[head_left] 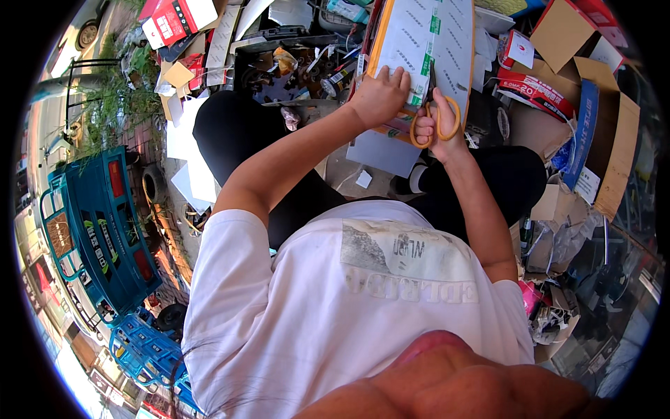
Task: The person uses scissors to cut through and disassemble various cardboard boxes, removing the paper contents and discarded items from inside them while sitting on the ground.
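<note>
My left hand (380, 96) grips a long white box or board (398, 38) with green tape strips and orange edging, its fingers curled on the top surface near the lower end. My right hand (441, 131) is closed on orange-handled scissors (453, 106), just right of my left hand. The blades point up at the taped surface; whether they are inside the material I cannot tell. A loose pale panel (380, 153) sits beneath the box's lower end, between my black-clad legs.
Cardboard boxes (607, 160) crowd the right side. A dark bin of scraps (293, 70) stands beyond my left knee. White sheets (185, 146) lie to the left, near a tire (152, 185). Teal three-wheeled vehicles (101, 230) stand at the far left beside greenery (118, 77).
</note>
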{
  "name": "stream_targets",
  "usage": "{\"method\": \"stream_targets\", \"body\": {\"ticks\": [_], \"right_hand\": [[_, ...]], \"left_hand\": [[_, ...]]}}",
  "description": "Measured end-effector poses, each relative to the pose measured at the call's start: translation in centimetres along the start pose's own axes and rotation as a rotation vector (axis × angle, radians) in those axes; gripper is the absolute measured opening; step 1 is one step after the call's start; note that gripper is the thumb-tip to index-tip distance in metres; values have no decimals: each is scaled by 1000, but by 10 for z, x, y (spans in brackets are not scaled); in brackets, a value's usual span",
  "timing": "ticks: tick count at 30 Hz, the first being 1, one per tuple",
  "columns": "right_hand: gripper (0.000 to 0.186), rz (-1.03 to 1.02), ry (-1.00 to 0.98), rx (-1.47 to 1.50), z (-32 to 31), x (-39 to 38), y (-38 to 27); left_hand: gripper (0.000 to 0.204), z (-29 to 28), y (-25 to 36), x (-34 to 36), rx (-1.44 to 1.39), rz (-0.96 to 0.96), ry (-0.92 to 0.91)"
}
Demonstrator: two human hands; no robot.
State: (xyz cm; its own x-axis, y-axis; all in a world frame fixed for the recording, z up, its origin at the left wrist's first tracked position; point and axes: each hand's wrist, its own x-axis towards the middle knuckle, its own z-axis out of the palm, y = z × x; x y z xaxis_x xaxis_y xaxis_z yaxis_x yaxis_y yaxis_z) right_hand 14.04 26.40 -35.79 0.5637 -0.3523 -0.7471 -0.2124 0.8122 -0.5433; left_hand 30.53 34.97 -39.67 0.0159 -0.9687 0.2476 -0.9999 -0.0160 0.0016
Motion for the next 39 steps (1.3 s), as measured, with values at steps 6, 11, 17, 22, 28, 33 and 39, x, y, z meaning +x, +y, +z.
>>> {"method": "stream_targets", "body": {"ticks": [6, 11, 17, 22, 28, 33, 39], "right_hand": [[53, 214, -352, 311, -21, -6, -36], [57, 314, -458, 311, -34, -7, -63], [64, 107, -266, 182, 8, -15, -18], [59, -9, -185, 217, 21, -10, -8], [59, 1, -299, 139, 5, 8, -54], [60, 59, -216, -125, 20, 37, -58], [69, 170, -189, -102, 7, 67, -54]], "left_hand": [[48, -5, -28, -2, -66, 25, -23], [51, -9, -54, -7, -184, -33, -31], [54, -12, -48, -10, -214, -37, 9], [55, -15, -46, -4, -192, -74, -25], [37, -16, -66, 8, -269, -153, 131], [36, -20, -77, 1, -285, -321, 40], [31, -10, -88, 11, -240, -288, -50]]}}
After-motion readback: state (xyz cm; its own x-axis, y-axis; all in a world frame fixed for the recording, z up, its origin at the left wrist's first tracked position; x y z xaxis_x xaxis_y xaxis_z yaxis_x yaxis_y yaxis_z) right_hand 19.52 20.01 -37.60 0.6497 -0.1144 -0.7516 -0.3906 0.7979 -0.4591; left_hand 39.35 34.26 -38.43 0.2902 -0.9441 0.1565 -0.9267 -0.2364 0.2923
